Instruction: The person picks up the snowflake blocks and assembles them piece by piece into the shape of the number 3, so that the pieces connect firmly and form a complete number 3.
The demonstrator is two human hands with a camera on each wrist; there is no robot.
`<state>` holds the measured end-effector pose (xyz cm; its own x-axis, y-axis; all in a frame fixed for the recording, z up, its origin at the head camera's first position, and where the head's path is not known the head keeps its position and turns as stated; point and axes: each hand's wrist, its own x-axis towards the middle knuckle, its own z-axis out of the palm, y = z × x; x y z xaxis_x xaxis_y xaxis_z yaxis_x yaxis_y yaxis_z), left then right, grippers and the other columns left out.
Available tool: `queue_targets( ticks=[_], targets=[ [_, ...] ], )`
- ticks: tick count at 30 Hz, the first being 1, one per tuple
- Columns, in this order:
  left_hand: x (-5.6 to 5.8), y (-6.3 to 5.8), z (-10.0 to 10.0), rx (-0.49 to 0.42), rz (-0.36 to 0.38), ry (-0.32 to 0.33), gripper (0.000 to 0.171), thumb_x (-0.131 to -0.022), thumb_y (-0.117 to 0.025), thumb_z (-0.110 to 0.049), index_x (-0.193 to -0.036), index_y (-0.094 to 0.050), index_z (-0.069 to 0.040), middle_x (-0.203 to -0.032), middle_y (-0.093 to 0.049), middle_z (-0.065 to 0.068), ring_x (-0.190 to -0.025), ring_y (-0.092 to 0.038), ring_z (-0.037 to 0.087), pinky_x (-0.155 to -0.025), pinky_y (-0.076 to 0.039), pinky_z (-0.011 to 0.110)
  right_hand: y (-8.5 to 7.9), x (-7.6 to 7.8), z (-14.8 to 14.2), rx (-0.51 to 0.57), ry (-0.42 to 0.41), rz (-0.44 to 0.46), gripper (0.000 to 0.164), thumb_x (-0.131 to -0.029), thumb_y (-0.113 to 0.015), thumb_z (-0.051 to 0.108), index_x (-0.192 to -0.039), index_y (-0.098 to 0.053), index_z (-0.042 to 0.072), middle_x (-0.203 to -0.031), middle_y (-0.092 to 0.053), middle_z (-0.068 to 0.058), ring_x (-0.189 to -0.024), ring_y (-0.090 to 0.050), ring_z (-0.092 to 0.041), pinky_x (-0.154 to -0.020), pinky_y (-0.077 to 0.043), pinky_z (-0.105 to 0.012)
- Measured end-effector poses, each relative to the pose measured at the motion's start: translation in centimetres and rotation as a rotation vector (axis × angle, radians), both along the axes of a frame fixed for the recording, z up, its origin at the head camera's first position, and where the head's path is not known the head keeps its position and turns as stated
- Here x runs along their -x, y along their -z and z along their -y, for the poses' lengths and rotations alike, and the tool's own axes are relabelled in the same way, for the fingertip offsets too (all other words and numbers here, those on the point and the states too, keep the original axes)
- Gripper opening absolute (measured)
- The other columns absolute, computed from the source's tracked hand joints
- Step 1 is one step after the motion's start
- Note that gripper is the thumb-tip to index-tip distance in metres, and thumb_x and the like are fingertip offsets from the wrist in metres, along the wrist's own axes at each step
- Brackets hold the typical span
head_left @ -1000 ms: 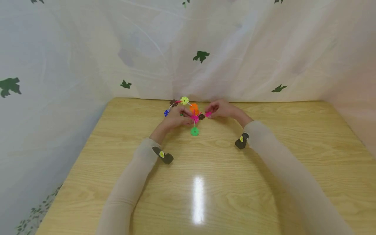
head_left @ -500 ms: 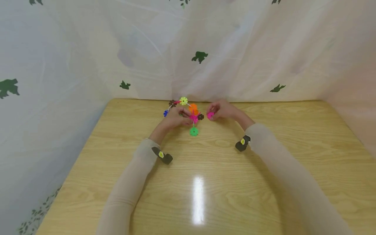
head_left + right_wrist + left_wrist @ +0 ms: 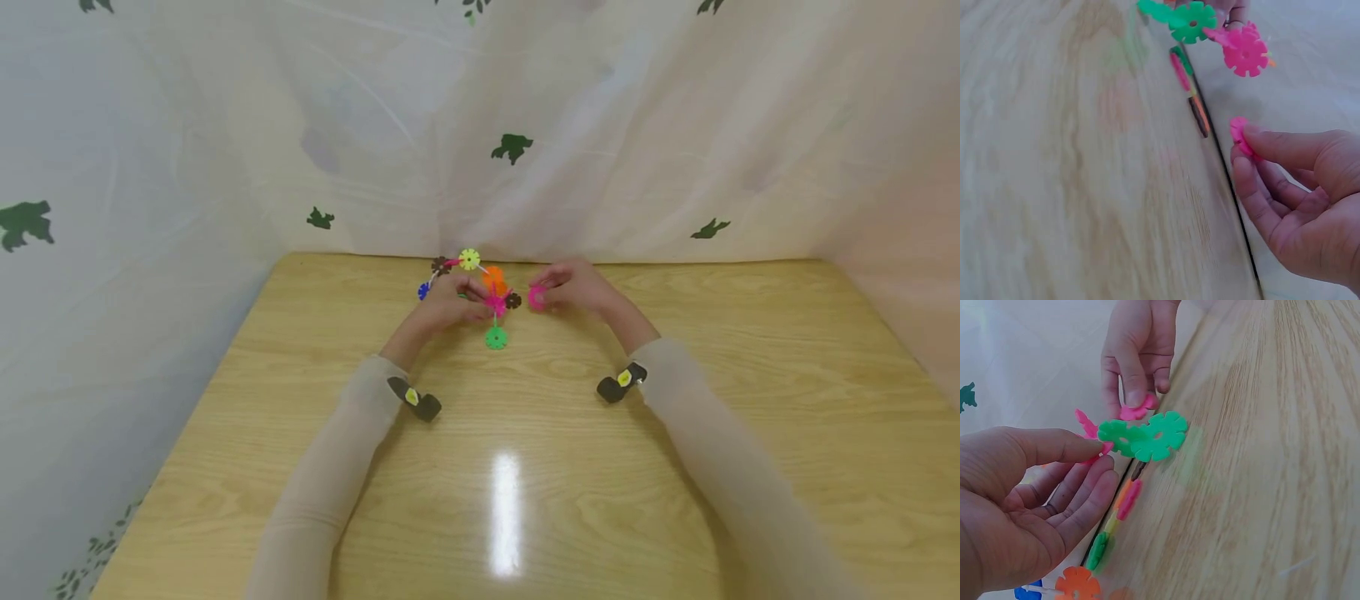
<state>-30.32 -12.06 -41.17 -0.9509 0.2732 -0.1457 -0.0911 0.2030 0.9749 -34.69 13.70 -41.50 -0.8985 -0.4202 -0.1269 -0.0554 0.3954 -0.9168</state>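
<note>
The head camera looks forward and down from above the near side of the desk [image 3: 585, 483], far enough back to take in both forearms [image 3: 322, 483] and the cloth [image 3: 375, 125] behind. The left wrist camera [image 3: 416, 400] sits close to the left hand [image 3: 1041, 494], large at its lower left, and faces across to the right hand [image 3: 1310, 194] at the top; the desk slants up its right side. The right wrist camera [image 3: 621, 383] nearly mirrors this, its own hand large at right, the other clipped at the top. All three share the joined discs [image 3: 1169, 425] and the pink disc [image 3: 1240, 133].
</note>
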Motion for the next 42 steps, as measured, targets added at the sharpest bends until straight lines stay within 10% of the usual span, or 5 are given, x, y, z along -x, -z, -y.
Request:
queue_targets(
  ticks=[16, 42],
  targets=[
    [-0.4, -0.1, 0.3, 0.045, -0.037, 0.004, 0.026, -0.079, -0.076, 0.010, -0.102, -0.065, 0.004, -0.094, -0.062, 0.007, -0.083, -0.063, 0.017, -0.078, -0.064, 0.031, -0.4, -1.5, 1.5, 0.353, 0.163, 0.031, 0.022, -0.089, -0.077, 0.003, -0.109, -0.068, -0.002, -0.089, -0.074, 0.000, -0.078, -0.072, -0.015, -0.074, -0.064, -0.033],
    [-0.3, -0.1, -0.1, 0.049, -0.052, 0.004, 0.023, -0.080, -0.078, 0.007, -0.101, -0.069, 0.005, -0.088, -0.067, 0.005, -0.078, -0.066, 0.014, -0.072, -0.062, 0.025, -0.7, -2.2, 2.7, 0.342, 0.136, -0.022, 0.023, -0.091, -0.072, -0.001, -0.111, -0.067, -0.011, -0.082, -0.075, 0.005, -0.072, -0.072, -0.013, -0.068, -0.063, -0.029]
  ],
)
